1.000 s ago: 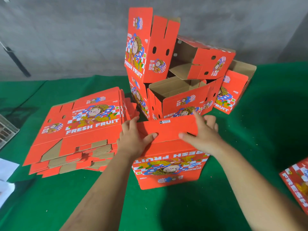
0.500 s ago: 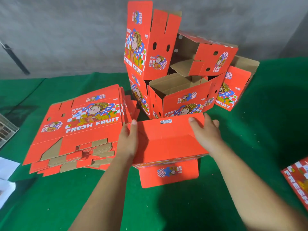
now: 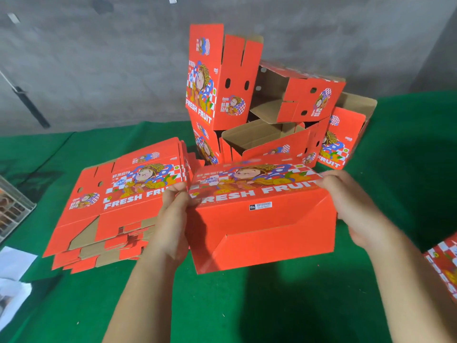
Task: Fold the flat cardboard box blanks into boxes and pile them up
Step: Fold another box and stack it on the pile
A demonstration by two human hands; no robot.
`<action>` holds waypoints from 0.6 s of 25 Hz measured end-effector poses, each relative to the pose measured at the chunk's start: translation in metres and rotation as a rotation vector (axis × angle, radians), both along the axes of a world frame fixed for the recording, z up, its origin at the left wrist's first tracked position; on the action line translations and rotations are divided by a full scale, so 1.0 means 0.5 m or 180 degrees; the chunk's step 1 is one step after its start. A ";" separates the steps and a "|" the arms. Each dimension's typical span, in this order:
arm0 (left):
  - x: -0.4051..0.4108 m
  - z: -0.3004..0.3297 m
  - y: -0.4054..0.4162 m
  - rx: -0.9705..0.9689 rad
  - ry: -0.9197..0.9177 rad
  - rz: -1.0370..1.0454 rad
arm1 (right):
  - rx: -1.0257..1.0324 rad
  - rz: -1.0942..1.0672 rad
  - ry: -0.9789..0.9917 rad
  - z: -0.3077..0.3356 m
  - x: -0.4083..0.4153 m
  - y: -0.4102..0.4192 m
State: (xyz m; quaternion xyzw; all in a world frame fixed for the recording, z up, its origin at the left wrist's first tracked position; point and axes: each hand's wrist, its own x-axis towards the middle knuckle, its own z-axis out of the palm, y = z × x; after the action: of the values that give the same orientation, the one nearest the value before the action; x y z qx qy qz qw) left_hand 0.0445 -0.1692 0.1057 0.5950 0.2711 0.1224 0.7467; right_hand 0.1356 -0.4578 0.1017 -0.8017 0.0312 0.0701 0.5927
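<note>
Box (image 3: 262, 219) now tipped up, both hands' fingers gripping ends; blank stack (image 3: 118, 206) left, pile (image 3: 247, 100) behind.

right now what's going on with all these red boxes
A person is folding red fruit boxes from flat blanks. Both hands, the left hand and the right hand, grip the ends of a box held above the green table. A stack of flat blanks lies to the left, and a pile of folded boxes stands behind.
</note>
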 end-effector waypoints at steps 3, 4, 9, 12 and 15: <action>-0.005 0.069 -0.003 0.0242 -0.0590 -0.0544 | 0.0459 0.0039 -0.0096 0.043 -0.001 -0.017; -0.001 0.085 -0.010 0.0321 -0.0880 -0.0645 | 0.0546 0.0017 -0.0190 0.054 0.002 -0.019; 0.006 0.116 -0.054 0.0269 -0.1350 -0.0578 | 0.0711 -0.0058 -0.0835 0.072 0.007 -0.011; 0.015 0.112 -0.061 0.0193 -0.1492 -0.0509 | 0.0854 -0.0401 -0.1103 0.079 0.010 -0.013; 0.003 0.074 -0.052 0.0357 -0.1615 -0.0668 | 0.1072 -0.0673 -0.1335 0.081 0.013 -0.009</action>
State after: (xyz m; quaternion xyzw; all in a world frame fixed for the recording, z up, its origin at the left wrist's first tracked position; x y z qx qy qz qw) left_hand 0.0460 -0.1953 0.1426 0.6106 0.0052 0.2042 0.7652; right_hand 0.1423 -0.4622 0.1422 -0.6813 -0.0207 -0.1552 0.7151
